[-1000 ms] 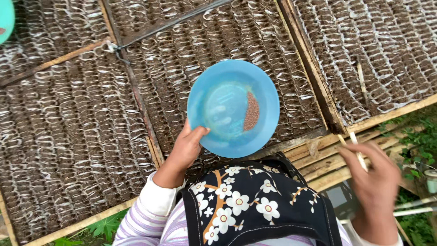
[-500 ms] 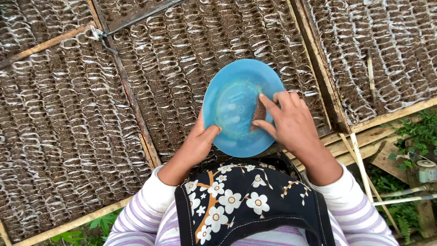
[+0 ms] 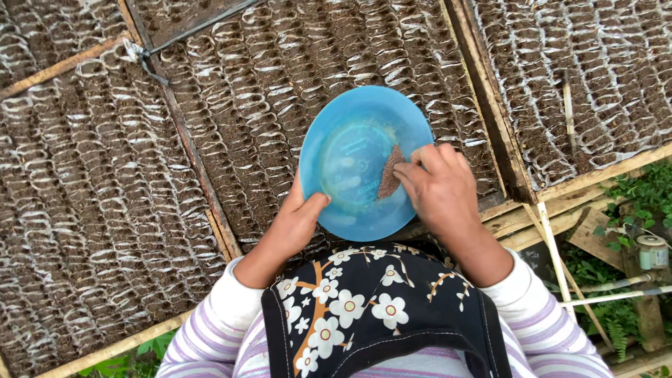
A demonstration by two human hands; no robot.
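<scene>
My left hand grips the near left rim of a round blue plastic bowl, thumb inside the rim. A small heap of brown seeds lies in the bowl's right half. My right hand rests in the bowl over its right side, fingertips pinched together on the seed heap. The bowl hangs above rows of small soil-filled plastic seedling pots. My sleeves are striped purple and white, and a black floral apron covers my front.
Wooden and bamboo frames divide the beds of seedling pots into sections. A thin stick lies on the right bed. Green plants, pipes and a small jar sit at the lower right, outside the frames.
My right hand came in from the lower right and reached into the bowl, settling its fingertips on the seeds. The bowl stayed in my left hand and the view shifted slightly.
</scene>
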